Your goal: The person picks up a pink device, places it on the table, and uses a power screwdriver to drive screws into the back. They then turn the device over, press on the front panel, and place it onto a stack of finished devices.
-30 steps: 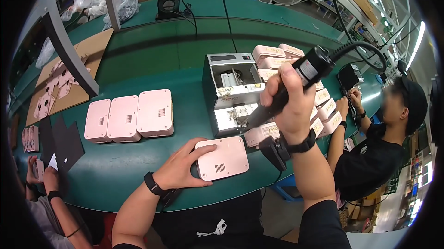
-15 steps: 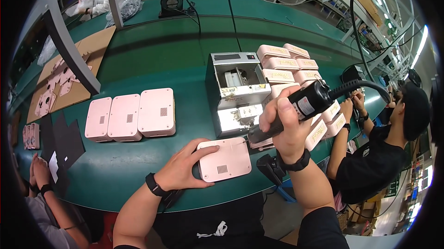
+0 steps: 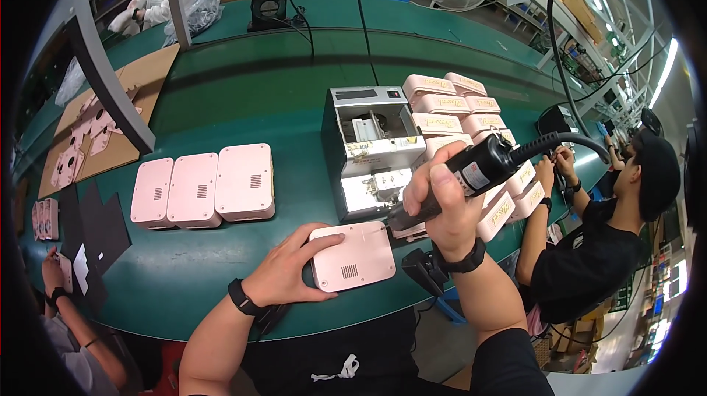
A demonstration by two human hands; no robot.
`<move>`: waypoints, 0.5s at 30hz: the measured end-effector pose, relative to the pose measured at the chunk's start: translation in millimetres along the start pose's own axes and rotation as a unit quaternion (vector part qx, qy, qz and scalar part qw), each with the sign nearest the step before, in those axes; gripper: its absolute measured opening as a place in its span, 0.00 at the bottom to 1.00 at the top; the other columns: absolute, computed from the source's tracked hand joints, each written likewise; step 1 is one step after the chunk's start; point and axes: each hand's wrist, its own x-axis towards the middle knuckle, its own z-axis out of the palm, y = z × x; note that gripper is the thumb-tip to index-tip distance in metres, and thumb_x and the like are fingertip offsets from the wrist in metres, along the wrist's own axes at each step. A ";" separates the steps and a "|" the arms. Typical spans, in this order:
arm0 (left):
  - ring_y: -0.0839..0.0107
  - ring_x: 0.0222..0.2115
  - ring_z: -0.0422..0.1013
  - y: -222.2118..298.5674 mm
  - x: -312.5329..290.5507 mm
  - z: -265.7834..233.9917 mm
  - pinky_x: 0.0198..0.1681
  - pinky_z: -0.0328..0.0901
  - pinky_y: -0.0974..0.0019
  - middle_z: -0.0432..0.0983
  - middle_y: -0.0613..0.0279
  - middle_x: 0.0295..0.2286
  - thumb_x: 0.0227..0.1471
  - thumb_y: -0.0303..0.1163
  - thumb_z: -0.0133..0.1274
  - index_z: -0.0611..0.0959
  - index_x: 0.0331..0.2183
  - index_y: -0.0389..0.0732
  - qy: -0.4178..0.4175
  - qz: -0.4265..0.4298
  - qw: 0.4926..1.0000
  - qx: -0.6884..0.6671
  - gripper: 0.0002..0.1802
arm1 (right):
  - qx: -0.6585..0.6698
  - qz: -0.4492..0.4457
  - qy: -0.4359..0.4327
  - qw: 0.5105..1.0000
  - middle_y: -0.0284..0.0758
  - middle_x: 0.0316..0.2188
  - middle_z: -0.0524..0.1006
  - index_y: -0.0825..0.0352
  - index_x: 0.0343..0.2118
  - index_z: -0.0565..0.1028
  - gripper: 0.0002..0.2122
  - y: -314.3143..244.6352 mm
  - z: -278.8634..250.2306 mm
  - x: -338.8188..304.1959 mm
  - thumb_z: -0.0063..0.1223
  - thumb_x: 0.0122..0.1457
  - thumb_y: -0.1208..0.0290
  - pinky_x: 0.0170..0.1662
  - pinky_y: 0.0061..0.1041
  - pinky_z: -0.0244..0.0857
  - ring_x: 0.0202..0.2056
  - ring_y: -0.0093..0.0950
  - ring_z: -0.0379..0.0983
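A pink box (image 3: pixel 368 267) with rounded corners, screw holes and a slotted vent lies on the green bench in front of me. My left hand (image 3: pixel 283 267) grips its left side, with fingers along the far edge and the thumb near the close one. My right hand (image 3: pixel 446 212) is wrapped around a black electric screwdriver (image 3: pixel 484 165), held tilted with its cable running off to the right. The tool's tip points down at the box's far right corner; whether it sits in a screw there is too small to tell.
Just beyond the box stands a grey metal machine (image 3: pixel 370 153), probably a screw feeder. Stacked pink boxes (image 3: pixel 440 104) rise to its right. Three more pink boxes (image 3: pixel 194 193) lie at left, near dark sheets (image 3: pixel 99 227) and cardboard (image 3: pixel 140 98). Co-workers sit on both sides.
My view has shifted slightly; both hands, the box and the screwdriver hold nearly the same places. At the far left, a co-worker's hands have moved, and a small pink piece shows beside them.
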 end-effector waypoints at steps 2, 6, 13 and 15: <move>0.51 0.54 0.66 -0.1 -0.7 -0.1 0.55 0.66 0.54 0.63 0.54 0.55 0.33 0.41 0.73 0.71 0.59 0.54 -0.005 0.000 1.000 -0.003 0.49 | -0.003 -0.001 0.000 1.000 0.36 0.17 0.69 0.66 0.39 0.64 0.11 0.5 -0.5 -1.8 0.52 0.61 0.66 0.20 0.27 0.65 0.15 0.26 0.65; 0.51 0.55 0.66 -1.6 -2.2 0.0 0.55 0.66 0.54 0.63 0.54 0.56 0.34 0.41 0.72 0.71 0.60 0.54 -0.001 0.004 1.000 0.003 0.49 | -0.004 -0.013 -0.010 1.000 0.36 0.18 0.69 0.66 0.40 0.65 0.11 -3.7 -0.1 1.7 0.52 0.62 0.66 0.21 0.27 0.65 0.16 0.26 0.66; 0.51 0.54 0.67 -0.7 -2.4 0.3 0.55 0.67 0.57 0.64 0.51 0.55 0.33 0.44 0.74 0.73 0.57 0.49 0.004 0.010 1.000 0.009 0.48 | 0.045 -0.051 0.048 0.997 0.36 0.19 0.69 0.65 0.39 0.65 0.08 -27.5 2.9 25.5 0.48 0.64 0.67 0.21 0.28 0.65 0.16 0.27 0.67; 0.51 0.54 0.67 -1.2 -1.5 -0.2 0.55 0.67 0.57 0.64 0.51 0.55 0.33 0.44 0.74 0.73 0.57 0.49 0.004 0.011 1.000 0.014 0.48 | 0.019 -0.062 0.053 0.996 0.35 0.19 0.69 0.65 0.40 0.65 0.08 -18.2 1.7 34.9 0.47 0.65 0.67 0.21 0.28 0.64 0.16 0.27 0.67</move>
